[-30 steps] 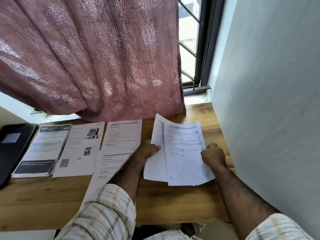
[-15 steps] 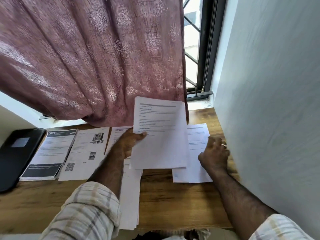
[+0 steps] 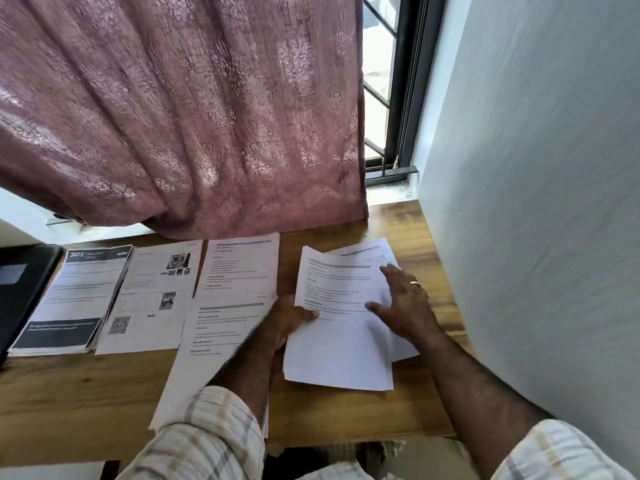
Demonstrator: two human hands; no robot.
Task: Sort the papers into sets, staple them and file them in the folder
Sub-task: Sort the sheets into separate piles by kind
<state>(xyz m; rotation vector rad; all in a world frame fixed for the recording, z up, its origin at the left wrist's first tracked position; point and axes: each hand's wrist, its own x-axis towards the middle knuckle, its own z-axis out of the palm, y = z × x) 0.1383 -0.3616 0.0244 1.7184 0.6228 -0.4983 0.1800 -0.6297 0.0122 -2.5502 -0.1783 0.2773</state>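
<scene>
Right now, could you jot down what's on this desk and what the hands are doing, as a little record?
surface: wooden desk
left hand: pinches the left edge of the paper stack
right hand: fingers spread flat on that stack
sorted piles: dark-banner booklets, QR-code sheet, text sheets
far left: black folder
behind: pink curtain, window
</scene>
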